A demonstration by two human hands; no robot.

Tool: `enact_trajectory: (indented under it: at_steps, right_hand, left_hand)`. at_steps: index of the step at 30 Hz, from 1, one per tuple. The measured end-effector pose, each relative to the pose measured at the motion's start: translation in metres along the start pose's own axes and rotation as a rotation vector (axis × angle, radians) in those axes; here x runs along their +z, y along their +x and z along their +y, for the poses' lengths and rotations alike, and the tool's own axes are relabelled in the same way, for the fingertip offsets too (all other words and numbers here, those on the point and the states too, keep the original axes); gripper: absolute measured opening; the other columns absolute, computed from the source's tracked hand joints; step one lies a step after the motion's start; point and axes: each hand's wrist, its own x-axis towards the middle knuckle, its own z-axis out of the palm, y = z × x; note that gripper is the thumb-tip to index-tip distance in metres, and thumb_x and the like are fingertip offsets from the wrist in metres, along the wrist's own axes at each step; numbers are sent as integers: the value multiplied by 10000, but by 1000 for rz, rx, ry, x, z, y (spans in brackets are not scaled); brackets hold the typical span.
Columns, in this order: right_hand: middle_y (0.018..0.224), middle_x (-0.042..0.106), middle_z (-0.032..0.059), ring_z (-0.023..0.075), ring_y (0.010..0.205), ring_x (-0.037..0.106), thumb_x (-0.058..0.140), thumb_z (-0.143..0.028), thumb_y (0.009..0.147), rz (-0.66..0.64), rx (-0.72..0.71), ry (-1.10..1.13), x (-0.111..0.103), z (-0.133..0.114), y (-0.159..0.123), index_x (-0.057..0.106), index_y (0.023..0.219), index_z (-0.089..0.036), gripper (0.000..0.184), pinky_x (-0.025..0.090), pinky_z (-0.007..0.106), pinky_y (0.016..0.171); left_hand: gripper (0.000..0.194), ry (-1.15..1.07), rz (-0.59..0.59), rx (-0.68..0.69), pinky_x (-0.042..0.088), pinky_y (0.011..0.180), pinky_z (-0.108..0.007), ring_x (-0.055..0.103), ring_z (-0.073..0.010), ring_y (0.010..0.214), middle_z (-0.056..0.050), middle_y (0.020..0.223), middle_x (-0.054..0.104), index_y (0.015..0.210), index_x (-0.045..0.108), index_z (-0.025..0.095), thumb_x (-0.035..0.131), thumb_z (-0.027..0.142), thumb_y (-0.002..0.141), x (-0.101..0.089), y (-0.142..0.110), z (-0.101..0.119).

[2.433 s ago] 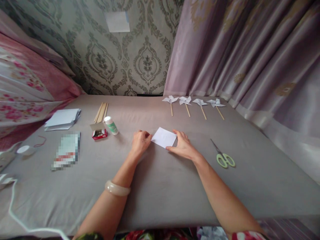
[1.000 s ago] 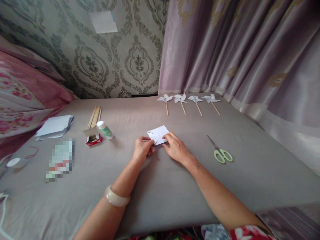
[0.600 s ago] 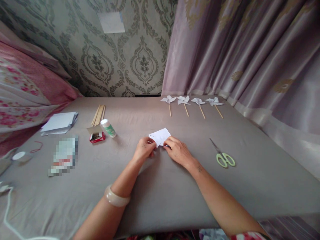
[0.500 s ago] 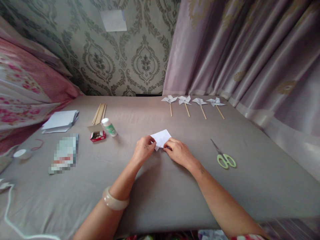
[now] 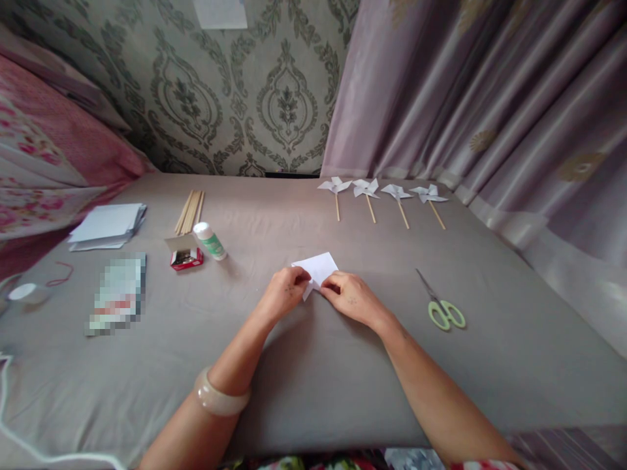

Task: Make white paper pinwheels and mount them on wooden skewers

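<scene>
Between my hands, near the middle of the cloth-covered table, is a white sheet of paper (image 5: 321,266) with cut or folded flaps at its near edge. My left hand (image 5: 289,287) pinches the paper's near left part, where one flap points down toward me. With its fingertips closed on the near right edge, my right hand (image 5: 350,294) holds the same sheet. The fingers hide part of the near edge. To the right lie scissors (image 5: 445,313) with green handles, their blades pointing away from me.
Paper pinwheels on sticks (image 5: 366,189) lie in a row at the back right. At the left are a glue stick (image 5: 210,241), a red box of small metal pieces (image 5: 187,259), wooden sticks (image 5: 190,212), stacked paper (image 5: 105,225), a blurred packet (image 5: 117,294) and a white cable (image 5: 49,454).
The view has tilted down slightly. My left fingers have shifted a little on the paper, and the near flap stands out more. Both hands still hold the sheet.
</scene>
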Motion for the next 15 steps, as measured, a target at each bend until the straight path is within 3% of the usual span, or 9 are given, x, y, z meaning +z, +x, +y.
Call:
enact_trajectory:
  at_steps: [7,15]
  right_hand:
    - [817,689,55,164,745,607,501,-232,862,39,54,-20,3,-1,1,671,762,-191,201,400,261,673]
    - [786,706,64,158,687,607,530,-245,840,104,157,18,8,-1,3,685,752,-178,190,395,251,634]
  left_hand:
    - [203,29,-47,-39,407,614,-236,591,-155,640,-58,718,696,780,725,131,531,191,773,-1,-3,14]
    - [176,115,60,-42,434,663,-240,587,-148,695,-86,816,680,741,730,122,589,219,782,8,-2,15]
